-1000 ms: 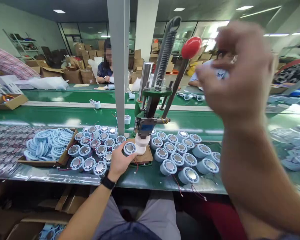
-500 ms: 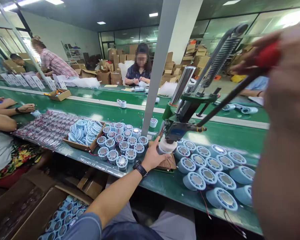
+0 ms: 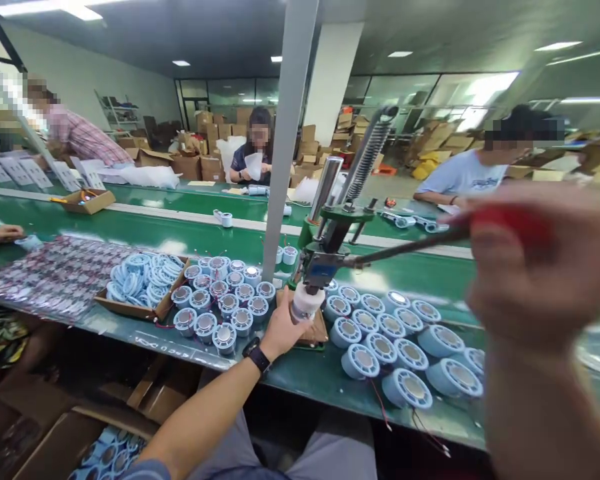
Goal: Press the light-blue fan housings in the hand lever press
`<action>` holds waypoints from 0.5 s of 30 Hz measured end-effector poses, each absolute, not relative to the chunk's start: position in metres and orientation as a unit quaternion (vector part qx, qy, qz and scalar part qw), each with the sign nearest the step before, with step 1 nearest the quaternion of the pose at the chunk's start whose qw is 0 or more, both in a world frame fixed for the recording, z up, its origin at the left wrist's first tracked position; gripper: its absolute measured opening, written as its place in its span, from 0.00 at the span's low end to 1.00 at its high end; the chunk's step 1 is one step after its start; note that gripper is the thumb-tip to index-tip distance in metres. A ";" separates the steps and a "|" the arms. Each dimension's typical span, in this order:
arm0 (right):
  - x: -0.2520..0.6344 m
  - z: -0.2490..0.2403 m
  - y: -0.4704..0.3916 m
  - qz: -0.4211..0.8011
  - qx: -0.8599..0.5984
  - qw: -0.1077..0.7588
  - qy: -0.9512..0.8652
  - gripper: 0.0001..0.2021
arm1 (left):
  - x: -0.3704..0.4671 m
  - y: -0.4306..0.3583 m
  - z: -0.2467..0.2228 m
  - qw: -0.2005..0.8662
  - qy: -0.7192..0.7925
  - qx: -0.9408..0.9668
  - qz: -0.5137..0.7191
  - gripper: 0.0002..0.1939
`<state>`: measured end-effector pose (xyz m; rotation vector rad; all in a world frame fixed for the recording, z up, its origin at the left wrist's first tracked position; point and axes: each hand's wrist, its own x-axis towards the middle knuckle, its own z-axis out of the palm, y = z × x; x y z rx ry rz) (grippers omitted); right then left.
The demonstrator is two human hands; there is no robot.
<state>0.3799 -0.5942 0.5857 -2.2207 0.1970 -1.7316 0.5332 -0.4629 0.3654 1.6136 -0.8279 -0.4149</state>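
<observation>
My left hand [image 3: 281, 330], with a dark watch on its wrist, has thumb and fingers around a round pale motor housing [image 3: 301, 316]. The housing sits beneath the white pressing head [image 3: 310, 295] of a green hand press [image 3: 325, 257]. The head appears to rest on it, though my fingers hide part of the contact. High on the right, my right hand [image 3: 540, 267], blurred and close to the camera, is wrapped around the red knob [image 3: 510, 230] of the press lever [image 3: 415, 245]. That lever slopes slightly upward from the press to the knob.
Light-blue motor housings with metal discs stand left [image 3: 225, 337] and right [image 3: 363, 360] of the press, some wires hanging over the edge. A carton of blue rings [image 3: 150, 308] lies farther left, beside bagged parts [image 3: 45, 273]. A grey post [image 3: 283, 147] rises behind. Co-workers sit opposite.
My right hand has brought the lever's knob down, and the pressing head looks lower. My left hand stays on the housing. The view has turned to the right, revealing a co-worker there.
</observation>
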 end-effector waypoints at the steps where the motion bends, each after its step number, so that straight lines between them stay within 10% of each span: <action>1: 0.396 0.608 -0.610 -0.586 -0.783 0.200 0.050 0.14 | 0.533 -0.453 0.369 0.587 -0.368 0.705 -0.153 0.47; 4: 0.437 0.622 -0.633 -0.536 -0.787 0.306 0.020 0.20 | 0.554 -0.409 0.387 0.543 -0.393 0.742 -0.005 0.32; 8: 0.451 0.511 -0.605 -0.635 -0.677 0.370 0.029 0.27 | 0.646 -0.334 0.431 0.326 -0.320 0.872 0.178 0.19; 15: 0.477 0.336 -0.550 -0.453 -0.702 0.485 0.257 0.50 | 0.805 -0.282 0.481 0.118 -0.303 0.943 0.071 0.10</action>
